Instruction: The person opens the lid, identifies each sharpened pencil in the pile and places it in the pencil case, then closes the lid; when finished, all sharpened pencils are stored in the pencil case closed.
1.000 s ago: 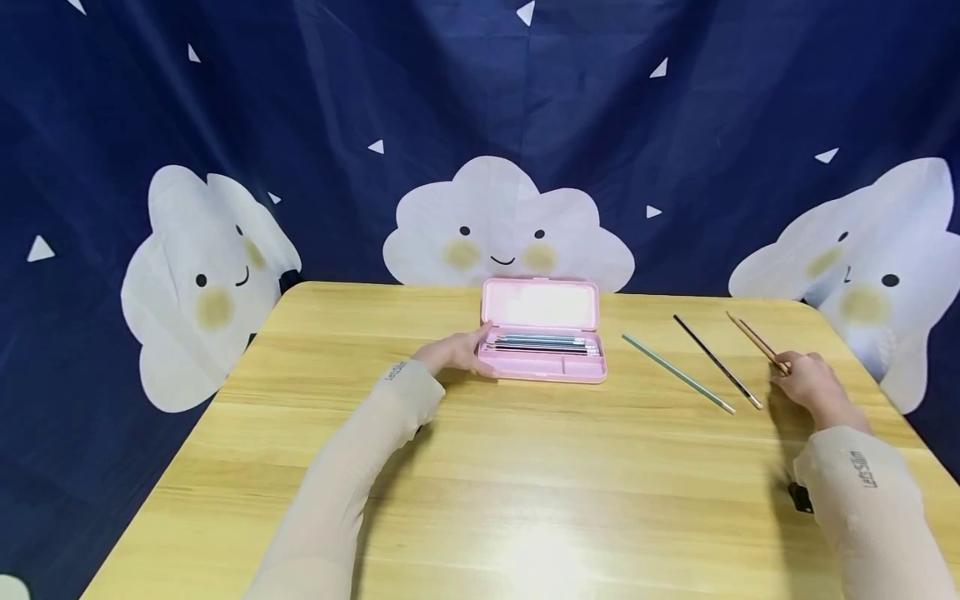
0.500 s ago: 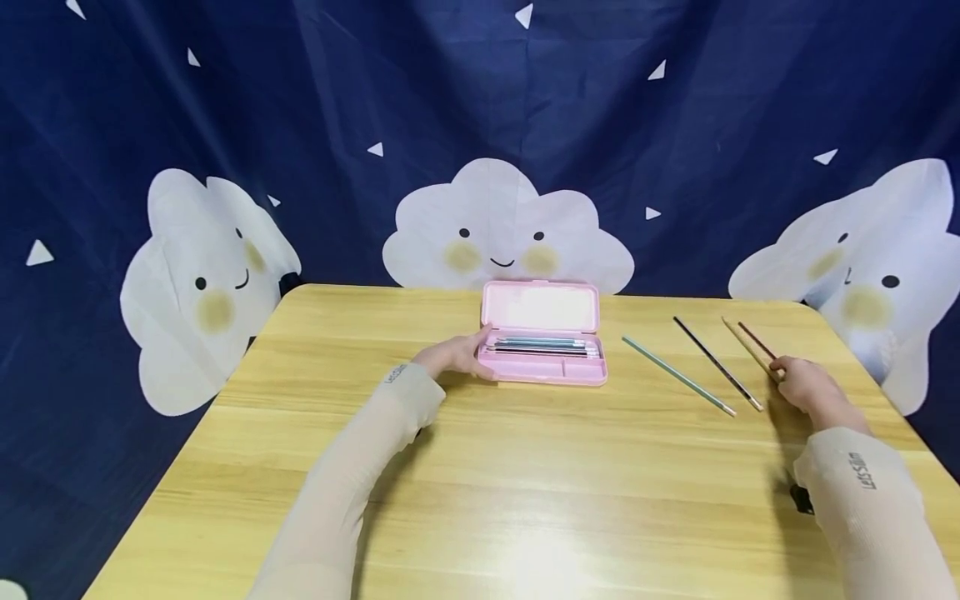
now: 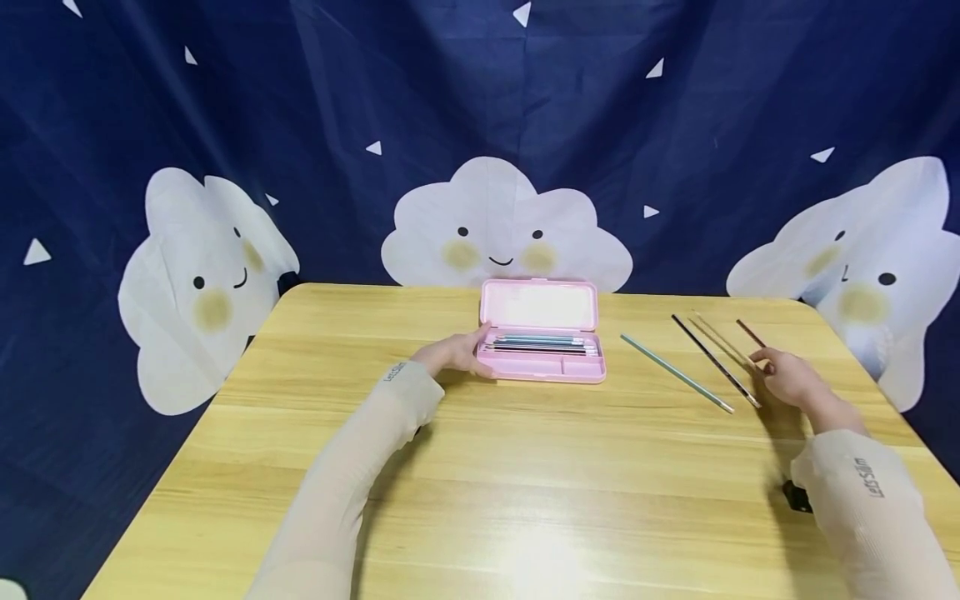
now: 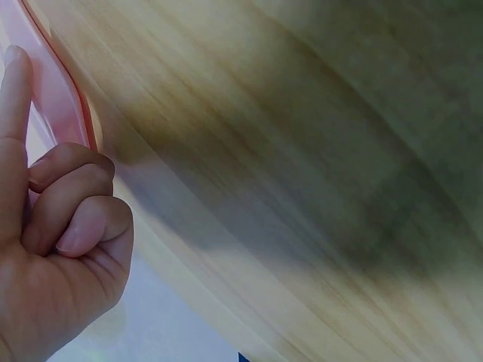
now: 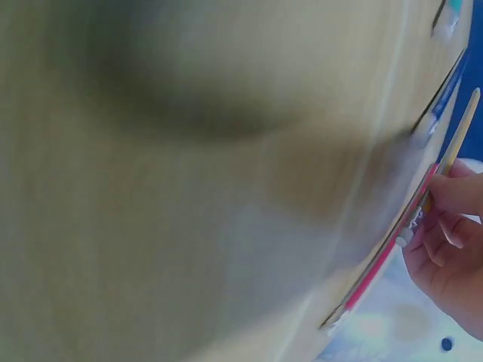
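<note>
My left hand (image 3: 453, 354) grips the left end of an open pink pencil case (image 3: 517, 367). In the left wrist view, one digit lies straight along the case (image 4: 59, 98), while the other fingers curl at its corner. Several pencils (image 3: 540, 342) lie in the case's rear compartment. On the right, my right hand (image 3: 789, 381) pinches a yellowish pencil (image 5: 458, 136) near its eraser end, its tip raised in the right wrist view. A dark red pencil (image 5: 368, 277) lies on the table beneath that hand, partly hidden in the head view.
A dark blue pencil (image 3: 712, 357) and a green pencil (image 3: 675, 372) lie slanted on the wooden table (image 3: 480, 467), between the case and my right hand. The case's lid (image 3: 540, 305) stands up at the back. Behind the table hangs a blue cloud-print curtain (image 3: 480, 83).
My right hand has separated the yellowish pencil from the red one and moved it slightly left, toward the dark blue pencil. The red pencil stays behind. My left hand keeps its place.
</note>
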Motion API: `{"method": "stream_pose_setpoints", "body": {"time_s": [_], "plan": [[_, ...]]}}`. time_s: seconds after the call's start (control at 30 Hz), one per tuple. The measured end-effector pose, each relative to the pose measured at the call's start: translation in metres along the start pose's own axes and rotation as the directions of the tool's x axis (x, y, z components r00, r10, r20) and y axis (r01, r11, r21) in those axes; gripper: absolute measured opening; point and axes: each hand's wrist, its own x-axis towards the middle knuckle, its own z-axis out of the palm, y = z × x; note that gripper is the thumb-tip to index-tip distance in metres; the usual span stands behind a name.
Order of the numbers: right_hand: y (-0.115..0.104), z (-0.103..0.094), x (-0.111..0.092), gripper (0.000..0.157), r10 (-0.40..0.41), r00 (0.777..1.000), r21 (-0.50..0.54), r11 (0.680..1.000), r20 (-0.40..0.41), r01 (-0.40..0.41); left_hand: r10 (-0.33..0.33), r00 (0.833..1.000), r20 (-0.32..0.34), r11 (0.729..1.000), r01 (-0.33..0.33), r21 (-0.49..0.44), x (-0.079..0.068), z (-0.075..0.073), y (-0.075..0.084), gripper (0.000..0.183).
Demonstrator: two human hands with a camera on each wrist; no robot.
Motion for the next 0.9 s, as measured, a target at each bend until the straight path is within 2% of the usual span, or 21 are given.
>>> {"method": "stream_pose_setpoints", "body": {"time_s": [0.2, 0.4, 0.5, 0.8, 0.9], "plan": [[-0.024, 0.005, 0.015, 0.031, -0.135, 0.989, 0.018, 0.991, -0.065, 0.136, 0.001, 1.000, -0.002, 1.000, -0.001, -0.009, -0.001, -0.001, -0.001, 0.106], [-0.053, 0.012, 0.027, 0.027, -0.281, 0.946, 0.009, 0.958, -0.161, 0.286, 0.011, 1.000, -0.004, 1.000, -0.011, 0.022, -0.001, -0.001, -0.001, 0.106], [-0.067, 0.016, 0.032, 0.027, -0.321, 0.928, 0.002, 0.945, -0.190, 0.327, 0.013, 1.000, -0.006, 1.000, -0.013, 0.027, -0.001, 0.000, 0.000, 0.106], [-0.112, 0.030, 0.047, 0.028, -0.394, 0.908, 0.051, 0.913, -0.145, 0.404, -0.010, 1.000, 0.003, 1.000, 0.010, 0.006, -0.002, -0.001, 0.001, 0.106], [-0.124, 0.036, 0.054, 0.027, -0.413, 0.905, 0.052, 0.906, -0.105, 0.420, -0.007, 1.000, 0.002, 1.000, 0.007, -0.003, -0.002, -0.002, 0.000, 0.106]]}}
